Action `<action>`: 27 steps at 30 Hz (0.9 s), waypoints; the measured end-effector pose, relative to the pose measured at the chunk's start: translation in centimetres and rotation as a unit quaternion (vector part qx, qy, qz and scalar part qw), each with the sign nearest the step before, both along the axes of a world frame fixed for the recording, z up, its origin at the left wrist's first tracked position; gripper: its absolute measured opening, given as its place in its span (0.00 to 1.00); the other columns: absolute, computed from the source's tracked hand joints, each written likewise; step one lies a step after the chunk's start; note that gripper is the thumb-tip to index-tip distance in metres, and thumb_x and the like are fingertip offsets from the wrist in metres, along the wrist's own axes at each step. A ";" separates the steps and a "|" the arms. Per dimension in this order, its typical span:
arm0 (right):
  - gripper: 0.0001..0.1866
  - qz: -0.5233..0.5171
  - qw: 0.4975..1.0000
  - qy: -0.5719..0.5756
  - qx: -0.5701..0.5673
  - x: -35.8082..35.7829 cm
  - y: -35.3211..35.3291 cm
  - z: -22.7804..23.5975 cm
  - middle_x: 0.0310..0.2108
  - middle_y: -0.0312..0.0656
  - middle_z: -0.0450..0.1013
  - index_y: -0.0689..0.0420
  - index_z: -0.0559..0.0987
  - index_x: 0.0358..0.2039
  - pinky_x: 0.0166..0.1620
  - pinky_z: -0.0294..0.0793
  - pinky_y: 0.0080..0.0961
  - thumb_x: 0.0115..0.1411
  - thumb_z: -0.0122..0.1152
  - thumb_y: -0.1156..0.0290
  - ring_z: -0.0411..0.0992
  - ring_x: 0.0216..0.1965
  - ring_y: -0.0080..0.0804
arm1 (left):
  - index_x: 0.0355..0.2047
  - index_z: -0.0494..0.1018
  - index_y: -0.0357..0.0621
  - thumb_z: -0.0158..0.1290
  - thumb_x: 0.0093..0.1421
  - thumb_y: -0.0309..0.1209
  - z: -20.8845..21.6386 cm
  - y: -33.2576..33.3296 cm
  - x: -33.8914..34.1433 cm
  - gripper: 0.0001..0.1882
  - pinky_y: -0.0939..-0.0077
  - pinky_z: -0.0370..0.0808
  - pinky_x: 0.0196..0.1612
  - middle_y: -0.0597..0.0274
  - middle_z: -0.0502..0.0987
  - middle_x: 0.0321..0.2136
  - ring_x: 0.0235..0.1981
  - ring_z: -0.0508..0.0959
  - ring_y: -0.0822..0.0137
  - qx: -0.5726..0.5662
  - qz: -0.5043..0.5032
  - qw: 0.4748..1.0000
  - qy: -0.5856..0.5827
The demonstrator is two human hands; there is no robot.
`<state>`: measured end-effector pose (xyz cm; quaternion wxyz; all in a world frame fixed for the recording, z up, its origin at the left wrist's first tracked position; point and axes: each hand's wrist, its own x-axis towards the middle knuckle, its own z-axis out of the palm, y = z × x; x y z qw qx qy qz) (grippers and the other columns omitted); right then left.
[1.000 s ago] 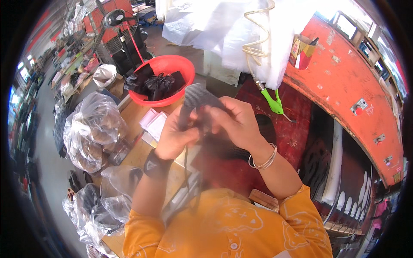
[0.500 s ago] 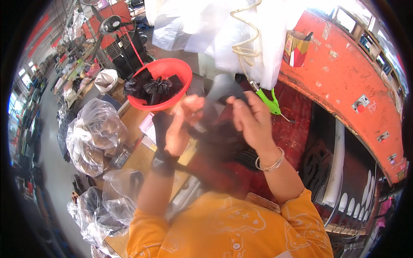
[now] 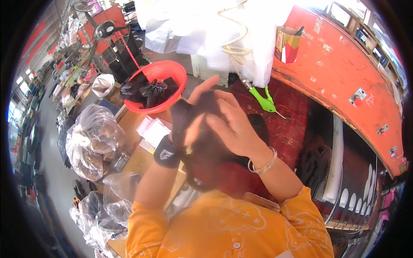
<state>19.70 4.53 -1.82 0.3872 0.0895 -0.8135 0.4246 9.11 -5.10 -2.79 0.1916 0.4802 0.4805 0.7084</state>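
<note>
A dark, soft, limp piece (image 3: 209,105) stretches between my hands, blurred by motion; its kind cannot be told. My left hand (image 3: 195,130), with a black wristband (image 3: 166,153), is partly covered by this piece. One of its fingers points up and away past the top of it, while the rest of the hand seems closed on it. My right hand (image 3: 234,124), with bangles (image 3: 263,161) at the wrist, pinches the same piece from the right, thumb toward the left hand. A dark looped part hangs below, smeared. More dark material (image 3: 258,129) lies behind my right hand.
A red basin (image 3: 183,81) with black plastic stands far left. A green air gun (image 3: 262,101) on a coiled hose (image 3: 234,50) lies on the dark red surface. Clear plastic bags (image 3: 97,142) line the left. An orange machine frame (image 3: 331,64) arches over the right.
My hands have come closer together, and the right hand has moved left and down. The dark piece has shifted left and now covers part of my left hand.
</note>
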 end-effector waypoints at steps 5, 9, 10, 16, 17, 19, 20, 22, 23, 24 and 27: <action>0.15 0.149 0.922 -0.183 -0.308 1.1 0.3 -2.0 0.33 0.37 0.68 0.62 0.69 0.45 0.33 0.68 0.17 0.56 0.54 0.75 0.68 0.31 0.19 | 0.57 0.60 0.40 0.46 0.60 0.35 0.9 0.0 -1.6 0.26 0.72 0.65 0.52 0.55 0.68 0.47 0.48 0.69 0.64 -0.085 -0.011 0.951 0.298; 0.15 0.108 0.916 -0.313 -0.227 4.3 4.8 2.1 0.25 0.36 0.71 0.65 0.71 0.41 0.23 0.69 0.16 0.52 0.58 0.77 0.69 0.20 0.18 | 0.56 0.61 0.37 0.62 0.47 0.24 0.9 -0.7 -5.4 0.36 0.73 0.64 0.55 0.56 0.68 0.49 0.52 0.67 0.67 -0.274 -0.156 0.914 0.255; 0.14 0.021 0.913 -0.353 -0.203 5.2 6.0 3.2 0.25 0.37 0.72 0.67 0.72 0.40 0.23 0.70 0.16 0.52 0.58 0.77 0.70 0.19 0.19 | 0.55 0.63 0.38 0.62 0.47 0.29 0.5 -1.3 -5.8 0.34 0.72 0.66 0.52 0.56 0.69 0.48 0.50 0.69 0.66 -0.273 -0.129 0.925 0.230; 0.12 -0.306 0.927 -0.144 0.164 6.8 10.8 3.8 0.24 0.43 0.71 0.63 0.69 0.39 0.25 0.69 0.25 0.55 0.57 0.75 0.68 0.19 0.26 | 0.49 0.67 0.36 0.55 0.56 0.29 -8.3 -4.5 -2.3 0.20 0.78 0.71 0.44 0.61 0.73 0.43 0.40 0.74 0.71 -0.253 -0.030 0.959 -0.125; 0.12 -0.330 0.915 -0.157 0.174 6.0 10.4 2.6 0.25 0.47 0.71 0.60 0.68 0.38 0.30 0.70 0.31 0.55 0.57 0.74 0.71 0.23 0.36 | 0.48 0.68 0.36 0.53 0.58 0.28 -10.4 -4.6 -1.3 0.18 0.79 0.71 0.43 0.61 0.73 0.42 0.39 0.74 0.72 -0.234 0.071 0.964 -0.103; 0.12 -0.321 0.914 -0.195 0.156 3.1 8.3 -1.2 0.30 0.52 0.73 0.58 0.68 0.37 0.38 0.71 0.37 0.54 0.57 0.71 0.73 0.35 0.50 | 0.46 0.69 0.36 0.50 0.61 0.34 -13.8 -4.6 -1.0 0.17 0.80 0.68 0.44 0.62 0.73 0.41 0.40 0.72 0.74 -0.170 0.181 0.964 -0.097; 0.12 -0.274 0.925 -0.233 0.123 1.5 6.8 -3.2 0.33 0.53 0.72 0.58 0.69 0.37 0.40 0.70 0.40 0.53 0.57 0.70 0.71 0.38 0.53 | 0.47 0.69 0.38 0.48 0.62 0.37 -15.1 -4.4 -1.4 0.18 0.80 0.67 0.44 0.63 0.73 0.40 0.41 0.71 0.74 -0.180 0.210 0.957 -0.089; 0.14 -0.179 0.908 -0.355 0.129 -0.4 3.6 -7.0 0.39 0.51 0.69 0.57 0.70 0.37 0.43 0.69 0.40 0.51 0.59 0.66 0.69 0.42 0.49 | 0.52 0.67 0.41 0.40 0.64 0.47 -16.9 -4.2 -2.3 0.25 0.80 0.65 0.43 0.61 0.73 0.44 0.42 0.70 0.72 -0.317 0.213 0.921 -0.077; 0.19 -0.101 0.875 -0.414 0.229 -0.7 2.8 -8.3 0.42 0.48 0.68 0.56 0.71 0.41 0.47 0.68 0.38 0.49 0.61 0.64 0.67 0.45 0.47 | 0.54 0.65 0.41 0.38 0.63 0.53 -17.4 -4.1 -2.5 0.30 0.81 0.64 0.41 0.61 0.73 0.46 0.39 0.71 0.71 -0.380 0.128 0.887 -0.228; 0.20 -0.081 0.904 -0.337 0.248 -0.3 2.9 -9.0 0.42 0.47 0.69 0.56 0.72 0.41 0.48 0.67 0.38 0.49 0.62 0.63 0.66 0.46 0.46 | 0.52 0.67 0.39 0.39 0.63 0.53 -17.7 -3.8 -2.9 0.30 0.80 0.65 0.42 0.61 0.73 0.45 0.40 0.71 0.71 -0.352 0.100 0.899 -0.240; 0.19 -0.041 0.922 -0.281 0.263 0.4 6.0 -9.6 0.43 0.46 0.69 0.58 0.76 0.39 0.49 0.66 0.37 0.49 0.63 0.61 0.66 0.47 0.45 | 0.47 0.70 0.36 0.44 0.60 0.54 -17.6 -2.9 -2.9 0.31 0.78 0.66 0.43 0.60 0.75 0.42 0.40 0.72 0.71 -0.314 0.105 0.927 -0.178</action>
